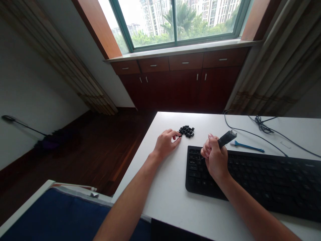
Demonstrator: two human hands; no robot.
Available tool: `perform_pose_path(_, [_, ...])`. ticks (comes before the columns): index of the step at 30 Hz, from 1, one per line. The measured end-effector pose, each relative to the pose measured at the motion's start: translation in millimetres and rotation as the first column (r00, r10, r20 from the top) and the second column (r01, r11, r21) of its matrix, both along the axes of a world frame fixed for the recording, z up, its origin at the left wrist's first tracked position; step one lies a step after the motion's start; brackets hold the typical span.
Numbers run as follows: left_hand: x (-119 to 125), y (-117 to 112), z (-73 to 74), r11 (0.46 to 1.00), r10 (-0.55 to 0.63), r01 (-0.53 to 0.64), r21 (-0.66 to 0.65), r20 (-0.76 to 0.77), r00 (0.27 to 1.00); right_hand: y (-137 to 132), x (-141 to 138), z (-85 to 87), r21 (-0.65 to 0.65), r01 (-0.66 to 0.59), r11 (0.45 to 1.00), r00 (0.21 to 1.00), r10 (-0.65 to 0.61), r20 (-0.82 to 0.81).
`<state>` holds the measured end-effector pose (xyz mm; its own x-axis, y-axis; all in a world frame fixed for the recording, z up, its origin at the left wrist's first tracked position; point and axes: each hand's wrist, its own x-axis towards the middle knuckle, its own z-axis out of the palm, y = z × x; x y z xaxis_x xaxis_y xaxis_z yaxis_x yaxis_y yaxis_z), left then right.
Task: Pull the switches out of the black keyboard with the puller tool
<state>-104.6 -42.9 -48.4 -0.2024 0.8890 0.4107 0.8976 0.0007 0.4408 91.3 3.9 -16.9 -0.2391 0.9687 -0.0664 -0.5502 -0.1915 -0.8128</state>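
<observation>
Fingers of our right hand close in a tight fist around a black tool, just above the left end of the black keyboard on our white desk. Our left hand curls, fingertips at the edge of a pile of black keycaps; we cannot tell whether they pinch one. Beyond lie a blue brush, a black cable, and the window.
</observation>
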Motion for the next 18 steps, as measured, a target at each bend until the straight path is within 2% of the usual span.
perform_pose_path(9, [0.5, 0.1, 0.0, 1.0, 0.018, -0.018, -0.002, 0.0, 1.0, -0.4, 0.0, 0.0, 0.0, -0.005, 1.0, 1.0, 0.005, 0.002])
perform_pose_path(18, [-2.6, 0.6, -2.7, 0.996, 0.087, -0.087, 0.0, 0.013, 0.996, 0.4, -0.4, -0.3, -0.002, -0.007, 1.0, 1.0, 0.007, 0.001])
